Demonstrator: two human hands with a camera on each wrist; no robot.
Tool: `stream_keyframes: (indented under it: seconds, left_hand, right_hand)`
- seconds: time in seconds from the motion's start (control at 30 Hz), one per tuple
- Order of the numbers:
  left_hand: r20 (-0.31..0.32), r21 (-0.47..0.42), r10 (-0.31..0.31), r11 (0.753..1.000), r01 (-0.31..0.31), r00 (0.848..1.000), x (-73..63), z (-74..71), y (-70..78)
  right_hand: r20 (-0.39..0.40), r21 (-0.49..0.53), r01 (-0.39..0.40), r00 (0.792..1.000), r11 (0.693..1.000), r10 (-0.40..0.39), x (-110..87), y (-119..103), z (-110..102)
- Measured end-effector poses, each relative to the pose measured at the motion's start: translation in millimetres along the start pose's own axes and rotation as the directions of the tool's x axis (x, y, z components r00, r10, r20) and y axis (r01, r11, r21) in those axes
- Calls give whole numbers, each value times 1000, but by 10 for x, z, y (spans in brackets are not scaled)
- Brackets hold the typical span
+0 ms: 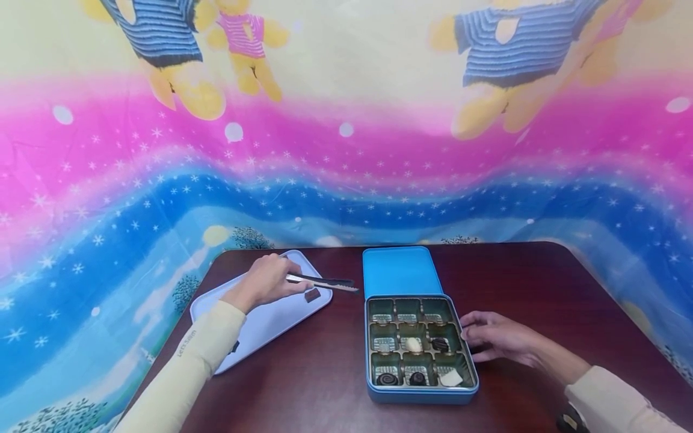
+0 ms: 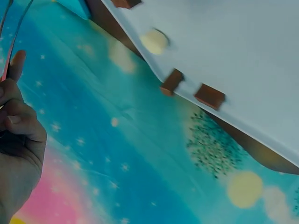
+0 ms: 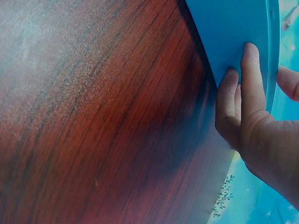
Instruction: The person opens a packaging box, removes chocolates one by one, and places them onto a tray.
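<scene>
My left hand grips a pair of metal tongs, held above the right end of the tray and pointing toward the tin. The tips stand slightly apart with nothing between them. Beneath lies the pale lavender tray with a brown chocolate block; the left wrist view adds more blocks and a cream round piece. My right hand touches the right side of the blue tin, its fingers extended along the wall. Inside the tin's divided insert sit a white chocolate, dark swirled chocolates and a white square piece.
The blue lid lies flat behind the tin, against its back edge. A dark brown wooden table carries everything. Close behind it hangs a printed cloth. A small dark item on the tray is partly covered by my left sleeve.
</scene>
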State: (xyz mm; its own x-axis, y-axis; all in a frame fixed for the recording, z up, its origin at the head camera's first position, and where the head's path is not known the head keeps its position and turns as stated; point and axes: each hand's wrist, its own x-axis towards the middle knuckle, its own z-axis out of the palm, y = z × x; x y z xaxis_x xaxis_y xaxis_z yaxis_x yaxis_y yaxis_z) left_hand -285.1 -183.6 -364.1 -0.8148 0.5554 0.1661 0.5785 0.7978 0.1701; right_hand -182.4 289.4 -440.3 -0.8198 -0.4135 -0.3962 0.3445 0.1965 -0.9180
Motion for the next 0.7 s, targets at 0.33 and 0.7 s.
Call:
stream_keyframes:
  seconds: [0.33,0.7]
  left_hand:
    - [-18,19,108,994,-108,994,52,2,345]
    - [7,59,230,971,-230,973,95,35,696]
  right_hand:
    - [1,2,2,1000,1000,-2,3,9,-2]
    - [2,4,7,1000,1000,-7,7,19,-9]
